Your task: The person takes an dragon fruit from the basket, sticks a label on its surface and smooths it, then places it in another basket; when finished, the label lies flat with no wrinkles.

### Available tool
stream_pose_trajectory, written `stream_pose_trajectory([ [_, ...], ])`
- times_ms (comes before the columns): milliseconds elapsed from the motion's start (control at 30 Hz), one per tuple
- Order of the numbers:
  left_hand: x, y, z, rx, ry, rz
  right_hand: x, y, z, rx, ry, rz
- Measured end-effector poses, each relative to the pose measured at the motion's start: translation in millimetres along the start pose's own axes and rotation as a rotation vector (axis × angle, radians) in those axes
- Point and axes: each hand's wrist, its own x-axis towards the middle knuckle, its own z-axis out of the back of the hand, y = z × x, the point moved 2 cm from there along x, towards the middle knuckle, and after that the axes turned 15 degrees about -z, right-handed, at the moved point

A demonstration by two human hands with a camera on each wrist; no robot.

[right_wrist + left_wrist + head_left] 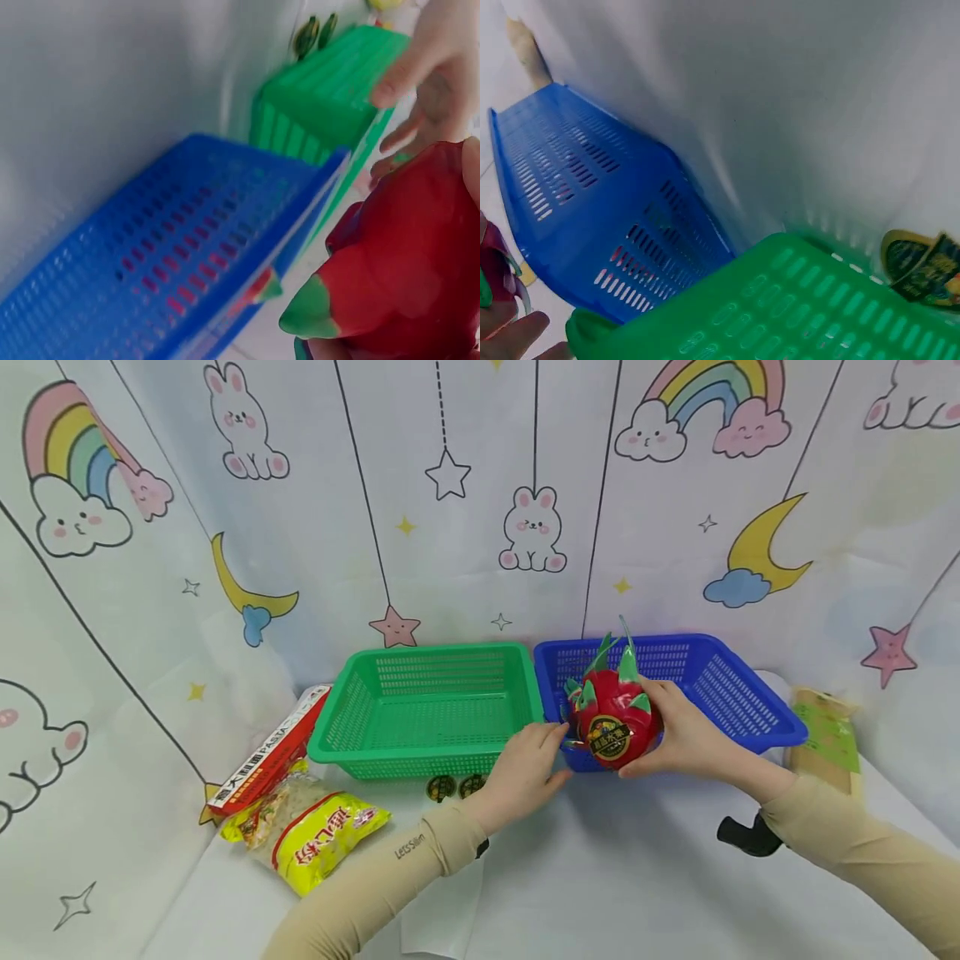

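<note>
A red dragon fruit (617,718) with green scale tips and a black-and-gold round label is held by my right hand (684,731), thumb and fingers around its right side. It hangs over the front left part of the blue basket (750,702). My left hand (521,772) is close by on the left, its fingers extended toward the fruit, with nothing in its grasp. In the right wrist view, the left hand (442,82) is apart from the dragon fruit (405,262). Something red with a green tip (268,287) shows behind the blue basket's rim and through its slots.
A green basket (427,752) stands left of the blue one. Farther left lie a red pasta box (273,747) and a yellow-and-clear food bag (318,839). Round black-and-gold labels (441,788) lie before the green basket. A green-and-tan package (825,739) sits at the right.
</note>
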Motion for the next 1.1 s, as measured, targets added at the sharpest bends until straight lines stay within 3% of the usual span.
stream_pose_trajectory([
  [100, 9.4, 1.4, -7.7, 0.074, 0.042, -0.005, 5, -4, 7.0, -0.023, -0.012, -0.013],
  [433, 27.9, 7.5, -24.4, 0.122, 0.171, -0.027, 19, -20, 23.9, -0.074, 0.012, -0.147],
  [767, 28.1, 6.5, -27.2, 0.099, 0.070, -0.063, 37, -46, 34.1, -0.124, 0.050, -0.209],
  [1100, 33.0, 5.6, -27.1, 0.056, 0.073, -0.040, 55, -64, 44.1, -0.177, 0.131, -0.219],
])
